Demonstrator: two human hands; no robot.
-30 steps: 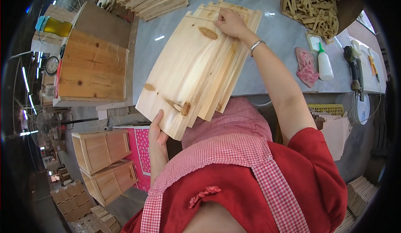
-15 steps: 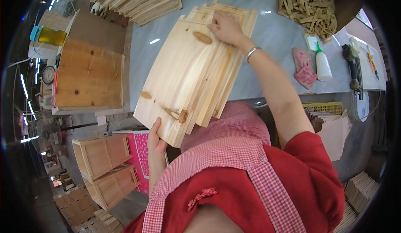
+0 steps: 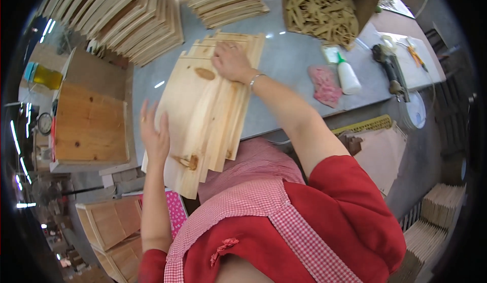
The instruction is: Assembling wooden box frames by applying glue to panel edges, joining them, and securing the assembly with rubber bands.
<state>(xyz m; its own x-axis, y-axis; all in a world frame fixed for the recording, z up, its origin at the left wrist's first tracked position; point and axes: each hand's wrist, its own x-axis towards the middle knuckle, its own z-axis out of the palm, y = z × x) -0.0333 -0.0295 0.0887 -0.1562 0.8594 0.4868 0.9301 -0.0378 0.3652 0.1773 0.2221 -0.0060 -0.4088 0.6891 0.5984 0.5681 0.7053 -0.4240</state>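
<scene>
Over the grey tabletop (image 3: 286, 54), pale wooden boards (image 3: 190, 111), brown-knotted and unevenly stacked.

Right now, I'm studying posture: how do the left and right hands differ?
The right hand rests atop the fanned boards; the left hand is at their left edge, contact unclear.
The right hand's fingers are bent; the left hand's thumb stands apart.
The right hand wears a bracelet; the left hand shows none.
Both are ungloved.

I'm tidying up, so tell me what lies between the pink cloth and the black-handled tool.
In the head view, a green-tipped white squeeze bottle sits between the pink cloth and the black-handled tool.
</scene>
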